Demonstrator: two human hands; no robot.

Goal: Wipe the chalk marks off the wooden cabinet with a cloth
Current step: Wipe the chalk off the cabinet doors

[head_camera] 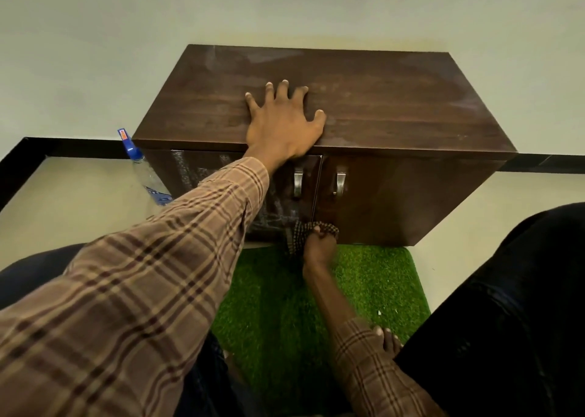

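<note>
The wooden cabinet [364, 106] stands by a pale wall. The left hand [281, 125] lies flat on top, fingers spread. The right hand [319, 242] grips the cloth [304, 230] against the door's bottom edge, green mat [373, 277] below.

cabinet [380, 106] stands against the wall [95, 52], on the floor | left hand [281, 122] lies flat on the cabinet top, near its front edge | right hand [318, 245] holds a cloth [311, 228] against the bottom of the doors, below two handles [319, 182] | mat [373, 283] lies before the cabinet | bottle [142, 169] stands left of the cabinet
</note>
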